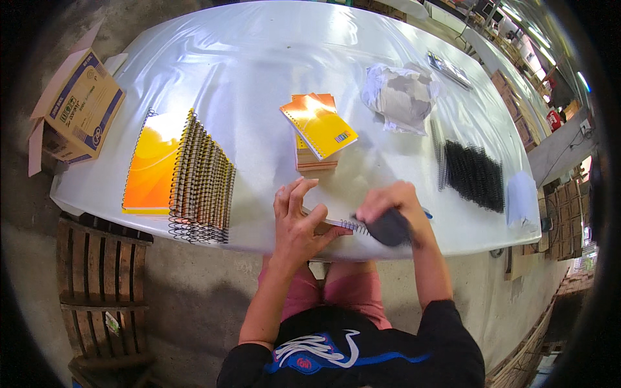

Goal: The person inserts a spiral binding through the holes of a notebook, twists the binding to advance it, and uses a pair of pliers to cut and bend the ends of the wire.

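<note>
Pinching a notebook [331, 222] near the bench's [249, 97] front edge, the left hand [299, 226] could let it twist and bend the black coil [354, 226] if that grip slackens; right hand [393, 199] is curled at a blurry dark object [391, 229], can't tell how tightly. Notebook stack [321, 129] blocks the way forward, loose coils [475, 176] sit off right.

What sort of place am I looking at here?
Probably a small notebook-binding workshop. Spiral notebooks are stacked toward the left of the table, black coils lie bunched toward the right, and between them a yellow notebook shows punched holes along one edge but no coil.
</note>
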`<action>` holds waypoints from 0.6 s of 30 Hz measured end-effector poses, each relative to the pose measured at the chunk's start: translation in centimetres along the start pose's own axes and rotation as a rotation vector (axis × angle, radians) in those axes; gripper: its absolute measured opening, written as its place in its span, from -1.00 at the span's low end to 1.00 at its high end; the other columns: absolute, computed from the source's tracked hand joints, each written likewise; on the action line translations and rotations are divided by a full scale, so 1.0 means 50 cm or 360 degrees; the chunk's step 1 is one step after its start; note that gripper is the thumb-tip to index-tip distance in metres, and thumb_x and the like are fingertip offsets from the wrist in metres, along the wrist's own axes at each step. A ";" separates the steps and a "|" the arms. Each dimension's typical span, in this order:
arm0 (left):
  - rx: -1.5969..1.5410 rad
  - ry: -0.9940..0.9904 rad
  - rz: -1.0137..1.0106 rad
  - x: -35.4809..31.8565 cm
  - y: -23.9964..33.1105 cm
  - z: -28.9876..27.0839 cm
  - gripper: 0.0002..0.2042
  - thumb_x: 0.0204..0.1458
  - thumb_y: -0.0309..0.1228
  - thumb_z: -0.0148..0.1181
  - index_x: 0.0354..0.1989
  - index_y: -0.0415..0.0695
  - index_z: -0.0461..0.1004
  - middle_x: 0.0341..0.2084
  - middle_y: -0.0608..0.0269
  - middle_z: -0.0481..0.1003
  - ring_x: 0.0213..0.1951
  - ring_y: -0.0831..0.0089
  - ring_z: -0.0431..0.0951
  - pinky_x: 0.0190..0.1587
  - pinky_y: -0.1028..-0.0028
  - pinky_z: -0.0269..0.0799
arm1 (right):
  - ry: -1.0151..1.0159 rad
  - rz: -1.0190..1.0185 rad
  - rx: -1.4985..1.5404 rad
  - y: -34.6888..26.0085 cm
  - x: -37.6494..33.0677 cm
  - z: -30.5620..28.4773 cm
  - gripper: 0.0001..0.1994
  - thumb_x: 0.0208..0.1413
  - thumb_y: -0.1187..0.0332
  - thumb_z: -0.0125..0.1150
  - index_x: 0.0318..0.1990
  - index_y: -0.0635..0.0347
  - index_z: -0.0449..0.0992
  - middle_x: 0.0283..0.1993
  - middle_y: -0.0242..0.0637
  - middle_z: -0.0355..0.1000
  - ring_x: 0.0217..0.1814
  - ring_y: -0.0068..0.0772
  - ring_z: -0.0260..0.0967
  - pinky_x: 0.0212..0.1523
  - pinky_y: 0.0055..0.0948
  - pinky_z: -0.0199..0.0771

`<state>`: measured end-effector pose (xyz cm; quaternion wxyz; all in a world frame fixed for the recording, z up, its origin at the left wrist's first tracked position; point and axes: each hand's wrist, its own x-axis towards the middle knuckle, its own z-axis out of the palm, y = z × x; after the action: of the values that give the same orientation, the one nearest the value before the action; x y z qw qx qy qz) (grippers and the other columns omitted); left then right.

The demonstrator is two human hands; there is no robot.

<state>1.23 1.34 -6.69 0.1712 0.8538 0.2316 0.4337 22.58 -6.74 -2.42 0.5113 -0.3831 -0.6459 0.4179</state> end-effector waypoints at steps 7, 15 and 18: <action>-0.0003 -0.0009 -0.0057 0.008 -0.005 -0.009 -0.55 -0.58 -0.13 0.50 -0.61 -0.10 0.39 0.17 0.11 0.19 0.17 -0.01 0.13 0.15 0.09 0.10 | 0.0108 0.0086 -0.0012 -0.012 0.010 0.032 -0.79 -0.27 0.61 0.17 -0.39 0.26 0.63 -0.34 -0.15 0.55 -0.26 -0.33 0.53 -0.16 -0.44 0.47; -0.0188 -0.0073 -0.0084 0.008 -0.017 0.000 -0.53 -0.66 -0.15 0.53 -0.59 -0.12 0.42 0.20 0.10 0.13 0.19 0.01 0.06 0.16 0.08 0.10 | 0.0057 0.0095 -0.0242 -0.016 0.022 0.044 -0.84 -0.20 0.60 0.16 -0.40 0.26 0.58 -0.36 -0.27 0.56 -0.29 -0.43 0.51 -0.20 -0.45 0.46; -0.0172 -0.0054 -0.0117 0.013 -0.015 -0.002 -0.53 -0.67 -0.16 0.54 -0.59 -0.13 0.43 0.20 0.10 0.12 0.17 0.00 0.08 0.17 0.12 0.10 | 0.0158 0.0232 -0.0194 0.017 0.023 0.034 -0.82 -0.22 0.62 0.16 -0.38 0.26 0.59 -0.39 -0.26 0.55 -0.30 -0.44 0.50 -0.21 -0.46 0.46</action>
<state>1.29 2.34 -6.56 0.2368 0.8414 0.2361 0.4244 20.77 -5.64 -3.05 0.4867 -0.4796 -0.6144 0.3945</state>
